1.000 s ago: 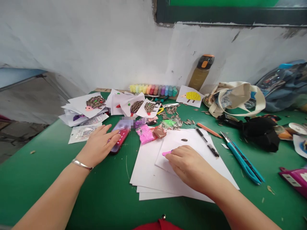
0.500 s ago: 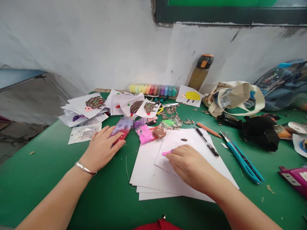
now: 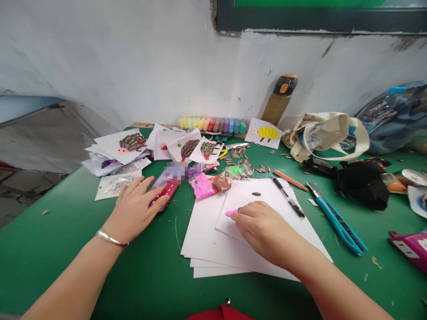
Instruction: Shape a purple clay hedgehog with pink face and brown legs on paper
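Observation:
My left hand (image 3: 138,205) is open, its spread fingers resting over the lower end of a lit phone (image 3: 166,189) on the green table. On a sheet of white paper (image 3: 203,240), my right hand (image 3: 262,224) is closed, fingers bent down over a small flat piece of pink clay (image 3: 231,213). A bit of purple shows beside that clay; the right fingertips are mostly hidden. One sunflower seed (image 3: 256,194) lies on the paper above my right hand. Near the phone are bags of pink clay (image 3: 202,186) and brown clay (image 3: 221,182).
A black pen (image 3: 288,198) crosses the paper's right side. Beyond it lie an orange pencil (image 3: 291,181) and a blue utility knife (image 3: 336,220). Seed hedgehog pictures (image 3: 131,143), loose seeds (image 3: 238,153), a bottle (image 3: 278,102) and a cloth bag (image 3: 320,133) stand farther back.
My left hand has slid slightly left and back along the phone, uncovering more of its screen. My right hand has stayed in place.

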Demonstrator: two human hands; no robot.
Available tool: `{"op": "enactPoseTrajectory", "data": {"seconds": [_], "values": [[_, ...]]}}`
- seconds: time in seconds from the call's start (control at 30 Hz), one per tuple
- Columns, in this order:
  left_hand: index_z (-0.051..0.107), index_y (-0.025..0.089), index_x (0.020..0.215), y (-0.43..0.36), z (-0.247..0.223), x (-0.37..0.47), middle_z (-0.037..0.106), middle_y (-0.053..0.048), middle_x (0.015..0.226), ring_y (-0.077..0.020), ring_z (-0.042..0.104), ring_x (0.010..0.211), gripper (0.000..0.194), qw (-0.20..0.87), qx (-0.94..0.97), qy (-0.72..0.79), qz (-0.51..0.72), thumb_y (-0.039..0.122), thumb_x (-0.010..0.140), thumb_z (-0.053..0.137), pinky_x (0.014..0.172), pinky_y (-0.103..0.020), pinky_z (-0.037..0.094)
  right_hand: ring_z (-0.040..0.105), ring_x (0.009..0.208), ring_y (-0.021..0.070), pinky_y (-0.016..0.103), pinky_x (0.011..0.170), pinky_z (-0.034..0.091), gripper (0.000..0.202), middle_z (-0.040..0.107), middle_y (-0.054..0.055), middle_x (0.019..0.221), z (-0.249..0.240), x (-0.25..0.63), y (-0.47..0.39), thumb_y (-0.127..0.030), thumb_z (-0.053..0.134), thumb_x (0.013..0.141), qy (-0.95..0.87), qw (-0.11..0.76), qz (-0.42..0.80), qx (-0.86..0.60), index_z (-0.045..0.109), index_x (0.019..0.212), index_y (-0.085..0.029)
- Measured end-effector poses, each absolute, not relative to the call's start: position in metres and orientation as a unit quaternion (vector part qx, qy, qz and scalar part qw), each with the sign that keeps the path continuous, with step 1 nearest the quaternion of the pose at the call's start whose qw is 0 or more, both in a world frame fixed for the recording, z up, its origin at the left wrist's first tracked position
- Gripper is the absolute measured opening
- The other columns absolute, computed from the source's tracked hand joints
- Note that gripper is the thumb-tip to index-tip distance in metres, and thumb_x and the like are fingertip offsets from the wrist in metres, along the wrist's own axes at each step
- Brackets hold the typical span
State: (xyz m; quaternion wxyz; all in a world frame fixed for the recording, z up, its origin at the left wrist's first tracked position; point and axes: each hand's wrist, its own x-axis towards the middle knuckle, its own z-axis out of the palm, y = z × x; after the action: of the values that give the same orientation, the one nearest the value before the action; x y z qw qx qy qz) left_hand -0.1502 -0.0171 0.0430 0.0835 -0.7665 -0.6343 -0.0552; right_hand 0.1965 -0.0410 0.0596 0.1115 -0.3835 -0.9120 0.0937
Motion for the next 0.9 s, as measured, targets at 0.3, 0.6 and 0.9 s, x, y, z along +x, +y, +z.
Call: {"op": "enactPoseTrajectory", "data": {"seconds": [0.3, 0.6, 0.9], "values": [[0.069, 0.021, 0.12, -0.02, 0.039, -0.14, 0.053, -0.015, 0.142, -0.0385, 0.038, 0.137, 0.056, 0.078, -0.783, -0.614, -0.067, 0.057, 0.095, 0.034, 0.11, -0.059, 0.032, 0.054, 0.076, 0.0187, 0.033, 0.071, 0.034, 0.026, 0.063, 0.006, 0.077, 0.061, 0.197, -0.041, -0.014, 0.042, 0.097, -0.91, 0.084, 0.124, -0.387, 0.068, 0.099, -0.018], [0.07, 0.017, 0.114, -0.044, 0.061, -0.09, 0.061, -0.014, 0.131, -0.0314, 0.05, 0.129, 0.034, 0.047, -0.842, -0.491, -0.221, 0.038, 0.096, 0.05, 0.11, -0.05, 0.04, 0.055, 0.075, 0.0181, 0.033, 0.073, 0.037, 0.034, 0.062, 0.006, 0.075, 0.067, 0.203, -0.037, -0.023, 0.037, 0.102, -0.903, 0.11, 0.109, -0.401, 0.069, 0.091, -0.017], [0.066, 0.014, 0.112, -0.046, 0.062, -0.019, 0.067, -0.015, 0.118, -0.029, 0.061, 0.113, 0.026, -0.031, -0.908, -0.347, -0.231, 0.028, 0.095, 0.053, 0.1, -0.047, 0.051, 0.06, 0.08, 0.0196, 0.032, 0.073, 0.041, 0.028, 0.067, 0.008, 0.082, 0.071, 0.226, -0.032, -0.022, 0.043, 0.099, -0.876, 0.138, 0.085, -0.455, 0.07, 0.095, -0.019]]}}
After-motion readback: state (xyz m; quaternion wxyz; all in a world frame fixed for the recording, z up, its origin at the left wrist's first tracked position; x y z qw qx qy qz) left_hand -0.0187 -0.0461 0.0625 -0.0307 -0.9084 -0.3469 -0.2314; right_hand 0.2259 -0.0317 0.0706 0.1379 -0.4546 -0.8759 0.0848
